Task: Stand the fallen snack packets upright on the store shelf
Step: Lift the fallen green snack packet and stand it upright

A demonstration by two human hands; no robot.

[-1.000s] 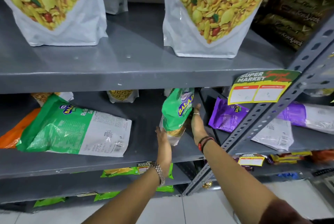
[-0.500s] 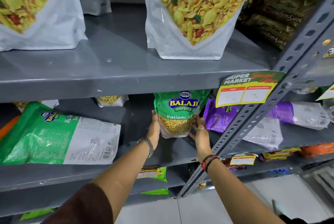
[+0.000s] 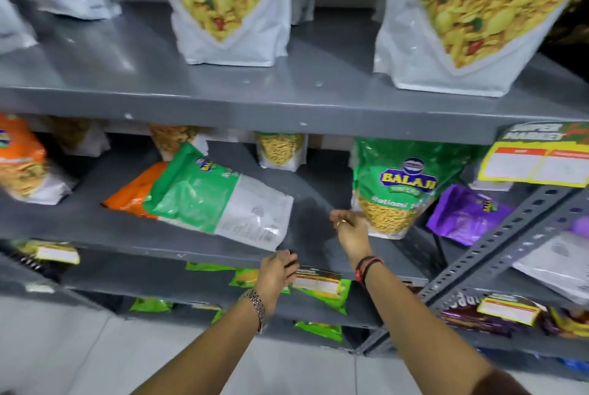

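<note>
A green Balaji packet (image 3: 400, 184) stands upright at the right of the grey middle shelf (image 3: 95, 225). My right hand (image 3: 350, 227) is at its lower left corner, fingers loosely curled and touching or just off the packet. My left hand (image 3: 275, 270) hovers at the shelf's front edge, holding nothing, just below the corner of a second green packet (image 3: 220, 200) that lies flat on its face. Beneath that one lies an orange packet (image 3: 134, 192), also flat.
Big clear mixture pouches (image 3: 229, 2) stand on the upper shelf. Purple packets (image 3: 468, 213) lie flat right of the slotted upright post (image 3: 497, 248). An orange packet (image 3: 19, 158) stands at far left. Small pouches (image 3: 280, 149) line the back. Price tags (image 3: 538, 162) hang on the edges.
Both hands have come off the green Balaji packet, which now stands by itself. My left hand dropped toward the shelf edge near the fallen green packet. The view shifted left.
</note>
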